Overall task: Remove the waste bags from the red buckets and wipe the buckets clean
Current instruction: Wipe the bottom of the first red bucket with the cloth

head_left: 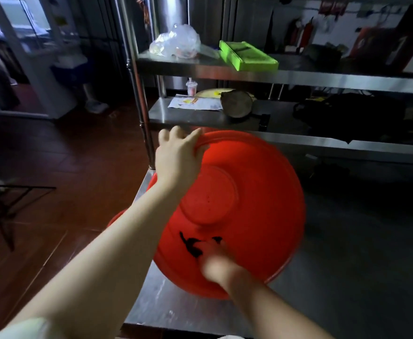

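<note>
The red bucket (249, 204) is tipped up above the near-left corner of a steel table (166, 307), its round underside turned toward the camera and a black mark on its lower wall. Nearest, the right hand (215, 263) lies against that lower wall, right at the black mark. It is too blurred to tell whether its fingers are spread or curled, or whether they hold anything. Higher up, the left hand (176, 155) grips the bucket's rim at the upper left, fingers curled over the edge and thumb laid along the outer wall.

Beneath the left forearm, the curved edge of a second red bucket (117, 220) shows just beside the table's left side, over a dark wooden floor (66, 167).

Behind the bucket rises a steel rack. Its lower shelf (200, 116) carries printed papers (195, 104) and a black bag (347, 116). Its upper shelf (249, 74) holds a crumpled clear plastic bag (176, 42) and, just to its right, a bright green box (247, 55).
</note>
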`<state>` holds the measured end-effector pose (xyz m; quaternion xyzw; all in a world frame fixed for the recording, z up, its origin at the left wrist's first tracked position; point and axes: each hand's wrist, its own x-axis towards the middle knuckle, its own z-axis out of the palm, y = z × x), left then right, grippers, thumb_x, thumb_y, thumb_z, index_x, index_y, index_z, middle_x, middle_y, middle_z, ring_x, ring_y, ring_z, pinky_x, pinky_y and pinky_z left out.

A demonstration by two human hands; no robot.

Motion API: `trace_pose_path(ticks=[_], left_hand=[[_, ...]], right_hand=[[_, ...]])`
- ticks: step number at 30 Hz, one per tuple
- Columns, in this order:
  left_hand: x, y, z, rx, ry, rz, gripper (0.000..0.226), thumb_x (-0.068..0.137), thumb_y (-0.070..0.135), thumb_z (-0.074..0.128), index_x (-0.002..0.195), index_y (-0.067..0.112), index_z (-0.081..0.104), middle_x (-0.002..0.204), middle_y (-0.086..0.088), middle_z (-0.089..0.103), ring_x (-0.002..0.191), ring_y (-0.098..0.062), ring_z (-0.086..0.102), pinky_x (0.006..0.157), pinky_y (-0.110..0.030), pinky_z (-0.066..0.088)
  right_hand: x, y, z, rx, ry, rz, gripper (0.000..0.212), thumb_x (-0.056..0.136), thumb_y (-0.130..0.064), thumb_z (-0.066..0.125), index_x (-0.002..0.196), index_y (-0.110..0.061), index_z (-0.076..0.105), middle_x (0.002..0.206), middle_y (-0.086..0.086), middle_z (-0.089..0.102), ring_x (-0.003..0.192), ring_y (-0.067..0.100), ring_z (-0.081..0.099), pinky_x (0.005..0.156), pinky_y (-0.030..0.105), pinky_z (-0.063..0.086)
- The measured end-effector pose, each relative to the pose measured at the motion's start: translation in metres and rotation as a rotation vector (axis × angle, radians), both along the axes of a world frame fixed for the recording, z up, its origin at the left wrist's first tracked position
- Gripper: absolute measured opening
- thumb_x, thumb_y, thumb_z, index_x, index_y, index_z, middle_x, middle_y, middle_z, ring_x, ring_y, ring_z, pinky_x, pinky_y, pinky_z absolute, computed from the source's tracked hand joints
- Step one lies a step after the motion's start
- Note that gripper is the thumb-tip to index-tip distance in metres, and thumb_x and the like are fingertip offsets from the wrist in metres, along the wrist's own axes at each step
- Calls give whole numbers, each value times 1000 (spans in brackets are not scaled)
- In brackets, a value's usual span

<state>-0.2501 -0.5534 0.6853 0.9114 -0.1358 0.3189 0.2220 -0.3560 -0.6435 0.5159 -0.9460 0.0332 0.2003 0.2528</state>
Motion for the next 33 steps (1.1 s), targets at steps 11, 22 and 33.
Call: trace_pose_path(ticks=[11,22,33], left_hand=[[42,-44,14,288,-132,-256,38,86,45,62,116,22,68,100,-10,60,102,-39,50,69,-40,43],[35,-69,7,261,-240,-250,42,88,55,51,103,21,72,95,-4,61,99,-32,52,63,-38,45],[46,-74,15,239,-129,-288,43,89,55,49,112,25,68,106,-3,59,108,-34,47,72,-40,42]], right_hand=[[-33,-85,49,-68,-120,400,50,95,-22,44,141,-42,42,154,-7,33,143,13,27,119,32,12],[15,-27,3,-138,187,-110,53,93,-25,44,144,-32,37,156,8,21,143,39,15,115,55,16],[-29,-127,68,-662,14,340,48,97,-30,35,142,-47,35,153,-6,32,136,35,29,108,45,24]])
